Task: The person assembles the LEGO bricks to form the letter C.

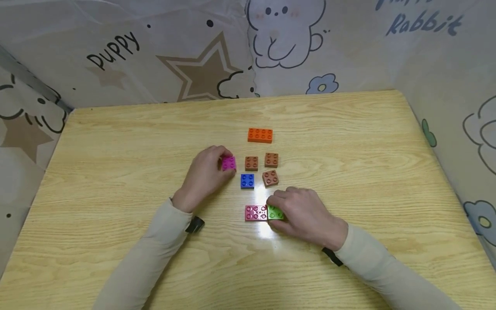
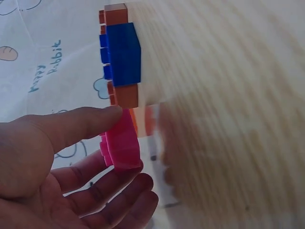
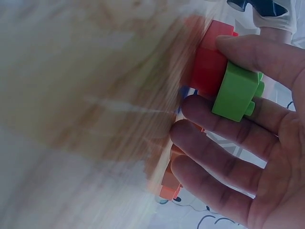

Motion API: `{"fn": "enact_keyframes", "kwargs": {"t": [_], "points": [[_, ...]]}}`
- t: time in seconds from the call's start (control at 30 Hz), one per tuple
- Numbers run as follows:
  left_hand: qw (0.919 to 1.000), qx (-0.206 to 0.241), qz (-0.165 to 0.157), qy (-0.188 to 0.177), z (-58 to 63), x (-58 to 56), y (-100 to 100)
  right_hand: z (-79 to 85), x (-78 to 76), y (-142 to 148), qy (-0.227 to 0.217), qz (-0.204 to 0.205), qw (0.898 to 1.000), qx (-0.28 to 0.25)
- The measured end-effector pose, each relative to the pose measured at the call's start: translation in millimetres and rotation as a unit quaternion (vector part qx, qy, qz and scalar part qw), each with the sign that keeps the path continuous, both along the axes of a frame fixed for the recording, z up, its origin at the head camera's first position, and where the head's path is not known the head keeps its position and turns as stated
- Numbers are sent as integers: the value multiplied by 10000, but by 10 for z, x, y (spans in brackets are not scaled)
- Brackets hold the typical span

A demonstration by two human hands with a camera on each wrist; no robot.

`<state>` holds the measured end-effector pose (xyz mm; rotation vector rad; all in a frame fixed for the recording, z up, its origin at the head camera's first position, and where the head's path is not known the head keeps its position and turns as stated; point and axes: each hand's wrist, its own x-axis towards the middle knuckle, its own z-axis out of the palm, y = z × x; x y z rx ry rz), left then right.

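My left hand [image 1: 204, 175] pinches a small bright pink 2x2 toy brick [image 1: 229, 163] between thumb and fingers, just left of a brown brick [image 1: 251, 163]. In the left wrist view, the thumb lies on one end of this pink brick [image 2: 123, 143] and fingertips on the other. With thumb and forefinger, my right hand [image 1: 304, 215] grips a green brick [image 1: 275, 212] at the right end of a longer dark pink brick [image 1: 255, 213]. The right wrist view shows the green brick [image 3: 234, 93] right against the long brick [image 3: 209, 71], its studs toward the palm.
Between the hands lie a blue brick [image 1: 247, 181] and two more brown bricks, one upper [image 1: 271, 159] and one slightly turned [image 1: 270, 178]. An orange 2x4 brick [image 1: 260, 135] lies farther back. Printed sheeting [image 1: 286, 82] stands around the wooden table [image 1: 116, 142].
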<state>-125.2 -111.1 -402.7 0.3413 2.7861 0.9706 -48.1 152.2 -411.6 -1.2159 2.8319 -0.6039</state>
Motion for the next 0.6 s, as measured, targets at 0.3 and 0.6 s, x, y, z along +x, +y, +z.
{"fn": "enact_keyframes", "kwargs": {"t": [0.3,0.6], "points": [[9999,118,-55,-10,131,187,-38,14,0,-1,-16,-19,10000,69],[9984,245,-443,-243,225,426,-28,11,-4,-1,-55,-36,9999,104]]}}
